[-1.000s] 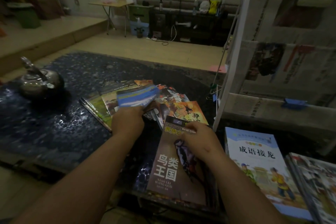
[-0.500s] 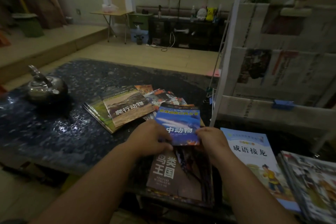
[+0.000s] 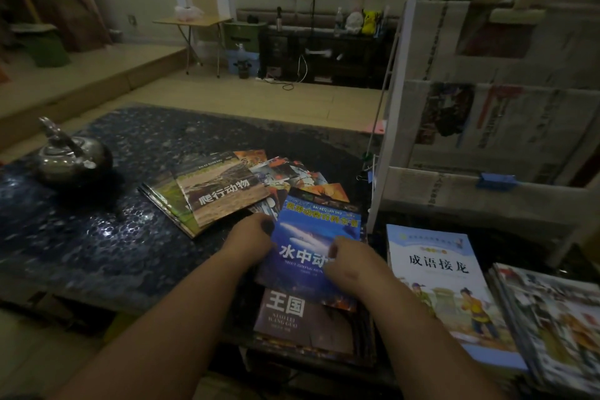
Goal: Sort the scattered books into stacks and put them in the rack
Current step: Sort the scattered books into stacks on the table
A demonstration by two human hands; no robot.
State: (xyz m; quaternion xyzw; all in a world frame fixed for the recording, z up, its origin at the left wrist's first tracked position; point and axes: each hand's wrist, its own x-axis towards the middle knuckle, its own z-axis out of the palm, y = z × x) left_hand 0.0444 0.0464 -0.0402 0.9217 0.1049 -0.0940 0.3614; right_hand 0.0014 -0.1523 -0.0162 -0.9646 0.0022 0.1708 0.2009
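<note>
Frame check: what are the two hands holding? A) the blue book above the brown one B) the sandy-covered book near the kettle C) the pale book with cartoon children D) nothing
A: the left hand and the right hand grip the blue book by its side edges, over the brown book at the near table edge.

Blue book [image 3: 313, 234] half-hides brown book [image 3: 300, 326]; right stack [image 3: 552, 325] — cropped.

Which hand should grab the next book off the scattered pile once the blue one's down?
Likely left. The left hand holds the blue book at its left edge, right beside the scattered pile. The right hand holds the book's other side, farther from the pile.
</note>
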